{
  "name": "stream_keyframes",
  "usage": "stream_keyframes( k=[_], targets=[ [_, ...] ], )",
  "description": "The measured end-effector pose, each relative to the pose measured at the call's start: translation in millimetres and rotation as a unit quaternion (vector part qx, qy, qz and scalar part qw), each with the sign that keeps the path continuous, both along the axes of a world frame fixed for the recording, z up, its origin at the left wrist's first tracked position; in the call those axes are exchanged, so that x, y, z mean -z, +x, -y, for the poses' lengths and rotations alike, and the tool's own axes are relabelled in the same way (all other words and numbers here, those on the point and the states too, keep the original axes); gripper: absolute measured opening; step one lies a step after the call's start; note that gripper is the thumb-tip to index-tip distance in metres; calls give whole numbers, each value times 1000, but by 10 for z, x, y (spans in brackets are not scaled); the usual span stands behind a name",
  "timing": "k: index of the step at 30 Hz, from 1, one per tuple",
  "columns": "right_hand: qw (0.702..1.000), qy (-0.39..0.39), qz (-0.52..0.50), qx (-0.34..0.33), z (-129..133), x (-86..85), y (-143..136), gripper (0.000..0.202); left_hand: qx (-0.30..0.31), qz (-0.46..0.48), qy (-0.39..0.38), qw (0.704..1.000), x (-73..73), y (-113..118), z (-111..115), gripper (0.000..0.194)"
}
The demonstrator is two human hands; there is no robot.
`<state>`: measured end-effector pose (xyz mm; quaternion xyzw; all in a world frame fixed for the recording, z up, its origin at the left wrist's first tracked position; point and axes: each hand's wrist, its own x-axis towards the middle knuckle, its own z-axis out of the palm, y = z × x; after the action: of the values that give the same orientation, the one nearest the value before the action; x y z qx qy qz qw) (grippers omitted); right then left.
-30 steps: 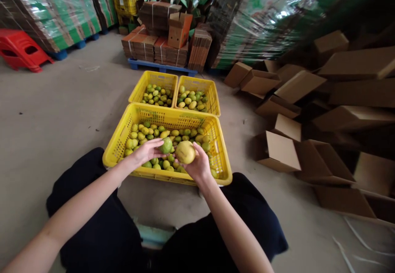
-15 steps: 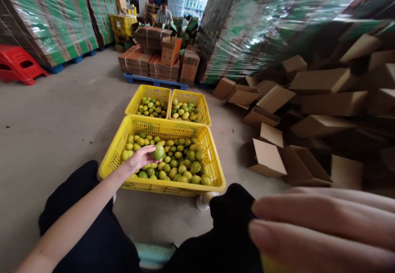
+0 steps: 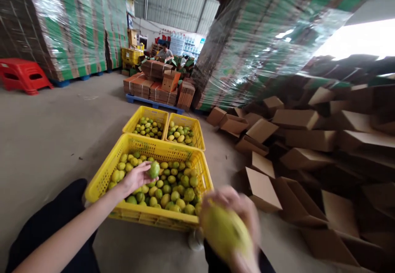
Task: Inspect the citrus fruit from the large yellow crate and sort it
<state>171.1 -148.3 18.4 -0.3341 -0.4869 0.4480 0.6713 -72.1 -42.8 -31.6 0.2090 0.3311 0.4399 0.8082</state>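
Observation:
Over the large yellow crate (image 3: 145,214), my left hand (image 3: 136,179) holds a green lemon (image 3: 153,169) between thumb and fingers. Many yellow and green lemons (image 3: 180,182) lie in the crate below it. My right hand (image 3: 247,211), blurred by motion, is wrapped round a yellow lemon (image 3: 226,230) close to the camera, by the crate's front right corner. Part of that lemon is covered by the fingers.
Behind stand two smaller yellow crates (image 3: 202,135) of lemons. Open cardboard boxes (image 3: 262,186) are heaped on the right. Flattened cartons (image 3: 160,94) sit on a blue pallet (image 3: 145,101), with a person (image 3: 166,53) beyond. A red stool (image 3: 26,75) stands left.
My right hand has moved left from the lower right edge, and a yellow lemon now shows in it. My left hand keeps the green lemon. The view has tilted up.

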Motion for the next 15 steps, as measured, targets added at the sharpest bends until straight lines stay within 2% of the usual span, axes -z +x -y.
stream_keyframes(
  k=[1,3,6,8,11,14,15],
  targets=[
    [1000,-19,-14,4,-112,27,-102,39,-10,6,-11,1000,-16,12,-1,10],
    [985,-134,-106,27,-348,140,-283,38,-28,3,-43,999,-45,45,-13,13],
    [925,-311,-216,-16,-629,382,-431,44,-38,-3,-77,996,-55,113,-39,22],
    [887,-380,-253,-66,-723,515,-445,38,-32,7,-64,997,-41,160,-47,19],
    [871,-397,-271,-102,-753,596,-414,21,-22,8,-7,1000,-10,232,-40,7],
    [871,-382,-289,-106,-741,555,-396,16,9,-26,7,1000,33,302,-33,17],
    [868,-382,-298,-104,-741,530,-397,14,23,-43,-1,999,52,325,-35,25]
  ],
)
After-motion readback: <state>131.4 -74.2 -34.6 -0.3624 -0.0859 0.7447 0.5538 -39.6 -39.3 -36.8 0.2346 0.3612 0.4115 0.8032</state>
